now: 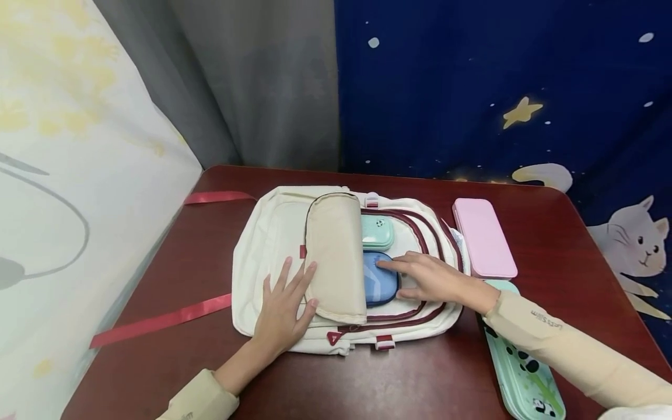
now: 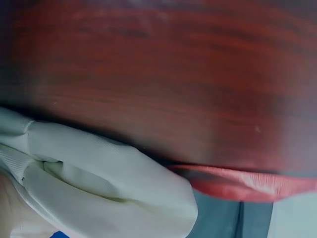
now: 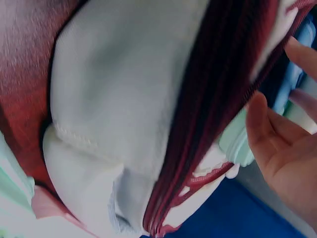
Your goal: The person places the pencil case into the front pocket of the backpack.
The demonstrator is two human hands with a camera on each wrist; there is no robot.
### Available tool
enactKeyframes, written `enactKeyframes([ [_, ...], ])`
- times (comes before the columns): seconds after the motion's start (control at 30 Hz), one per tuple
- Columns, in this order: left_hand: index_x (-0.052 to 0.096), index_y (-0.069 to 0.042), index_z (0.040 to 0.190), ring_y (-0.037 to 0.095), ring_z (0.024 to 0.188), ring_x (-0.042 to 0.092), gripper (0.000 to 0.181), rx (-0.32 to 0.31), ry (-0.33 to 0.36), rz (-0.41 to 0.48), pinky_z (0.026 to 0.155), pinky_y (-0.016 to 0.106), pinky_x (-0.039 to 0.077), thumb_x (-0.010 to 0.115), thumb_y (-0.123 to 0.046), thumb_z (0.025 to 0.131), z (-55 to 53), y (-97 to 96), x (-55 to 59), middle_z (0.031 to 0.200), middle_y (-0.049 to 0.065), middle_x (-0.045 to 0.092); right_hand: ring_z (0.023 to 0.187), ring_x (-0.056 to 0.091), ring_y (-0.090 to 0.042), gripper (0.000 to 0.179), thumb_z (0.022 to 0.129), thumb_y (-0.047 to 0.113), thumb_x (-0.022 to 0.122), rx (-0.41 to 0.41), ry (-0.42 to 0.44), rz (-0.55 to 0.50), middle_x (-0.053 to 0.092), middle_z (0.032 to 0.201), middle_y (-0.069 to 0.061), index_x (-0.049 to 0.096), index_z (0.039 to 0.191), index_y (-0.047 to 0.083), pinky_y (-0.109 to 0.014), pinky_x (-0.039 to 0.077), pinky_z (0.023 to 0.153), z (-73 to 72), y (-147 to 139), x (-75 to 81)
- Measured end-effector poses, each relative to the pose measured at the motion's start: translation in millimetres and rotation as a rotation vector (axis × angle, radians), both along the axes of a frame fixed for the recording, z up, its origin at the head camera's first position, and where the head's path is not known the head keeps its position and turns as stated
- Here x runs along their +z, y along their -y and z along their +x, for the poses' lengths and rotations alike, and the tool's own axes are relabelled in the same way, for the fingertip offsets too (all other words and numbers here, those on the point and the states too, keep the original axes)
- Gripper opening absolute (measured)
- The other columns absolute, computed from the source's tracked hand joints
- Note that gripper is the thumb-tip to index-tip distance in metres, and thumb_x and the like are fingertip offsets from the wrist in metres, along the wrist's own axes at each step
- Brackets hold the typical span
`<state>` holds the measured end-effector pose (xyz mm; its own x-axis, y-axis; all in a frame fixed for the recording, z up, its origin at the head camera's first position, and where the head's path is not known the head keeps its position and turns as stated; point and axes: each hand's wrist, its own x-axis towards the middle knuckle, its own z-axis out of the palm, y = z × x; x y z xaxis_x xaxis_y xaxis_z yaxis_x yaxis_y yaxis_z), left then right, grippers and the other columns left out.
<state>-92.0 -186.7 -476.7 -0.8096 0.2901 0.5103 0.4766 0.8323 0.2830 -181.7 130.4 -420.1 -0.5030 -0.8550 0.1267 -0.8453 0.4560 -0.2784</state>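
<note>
A white backpack (image 1: 283, 216) with dark red zips lies flat on the table. Its beige flap (image 1: 336, 256) is folded across the middle. Under the flap's right edge, a blue zip case (image 1: 379, 286) and a mint case (image 1: 380, 230) with a small panda stick partly out. My left hand (image 1: 283, 312) rests with spread fingers on the backpack and the flap's left edge. Over the blue case, my right hand (image 1: 436, 277) touches its top with extended fingers, the thumb apart near its side. The right wrist view shows this hand (image 3: 287, 148) beside the mint case (image 3: 238, 141).
Right of the backpack lie a pink case (image 1: 485, 236) and a long mint panda case (image 1: 530, 373), the latter partly under my right forearm. Red straps (image 1: 163, 321) trail left over the dark red wooden table (image 1: 420, 379). Grey and blue curtains (image 1: 446, 87) hang behind.
</note>
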Motion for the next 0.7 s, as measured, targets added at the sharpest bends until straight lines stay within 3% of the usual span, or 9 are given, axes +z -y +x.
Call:
enactKeyframes([
  [0.17, 0.038, -0.017, 0.144, 0.031, 0.136, 0.025, 0.058, -0.024, 0.013, 0.076, 0.094, 0.068, 0.017, 0.048, -0.034, 0.089, 0.3, 0.7, -0.8, 0.132, 0.006, 0.053, 0.116, 0.052, -0.023, 0.067, 0.078, 0.027, 0.074, -0.025, 0.104, 0.049, 0.054, 0.129, -0.008, 0.047, 0.137, 0.01, -0.04, 0.042, 0.092, 1.9, -5, 9.9],
  [0.33, 0.036, -0.017, 0.145, 0.029, 0.136, 0.024, 0.06, -0.028, 0.025, 0.089, 0.095, 0.067, 0.016, 0.049, -0.034, 0.089, 0.8, -1.2, -1.7, 0.137, 0.003, 0.049, 0.113, 0.053, -0.02, 0.054, 0.085, 0.028, 0.067, -0.105, 0.035, -0.012, 0.057, 0.126, -0.004, 0.052, 0.133, 0.008, -0.039, 0.042, 0.092, 8.9, -29, 23.5],
  [0.43, 0.036, -0.017, 0.145, 0.029, 0.137, 0.024, 0.06, -0.019, 0.019, 0.089, 0.095, 0.067, 0.016, 0.048, -0.036, 0.089, 2.0, -2.8, -2.5, 0.138, 0.004, 0.048, 0.107, 0.055, -0.02, 0.048, 0.086, 0.024, 0.066, -0.21, -0.056, -0.076, 0.061, 0.12, -0.005, 0.056, 0.129, 0.006, -0.04, 0.043, 0.089, 17.3, -56, 32.1],
  [0.53, 0.037, -0.018, 0.145, 0.029, 0.136, 0.025, 0.059, -0.006, 0.004, 0.076, 0.094, 0.068, 0.017, 0.047, -0.038, 0.09, 2.9, -3.1, -3.4, 0.137, 0.005, 0.048, 0.108, 0.052, -0.023, 0.05, 0.084, 0.024, 0.069, -0.373, -0.098, -0.111, 0.059, 0.121, -0.008, 0.056, 0.128, 0.006, -0.045, 0.041, 0.087, 34.7, -88, 36.4],
  [0.7, 0.036, -0.018, 0.145, 0.029, 0.136, 0.026, 0.058, 0.003, -0.02, 0.049, 0.093, 0.069, 0.018, 0.043, -0.041, 0.091, 2.0, -0.7, -1.6, 0.137, 0.006, 0.048, 0.116, 0.041, -0.037, 0.067, 0.08, 0.035, 0.072, -0.635, -0.054, -0.11, 0.048, 0.13, -0.021, 0.048, 0.134, 0.002, -0.057, 0.036, 0.086, 77.0, -128, 24.3],
])
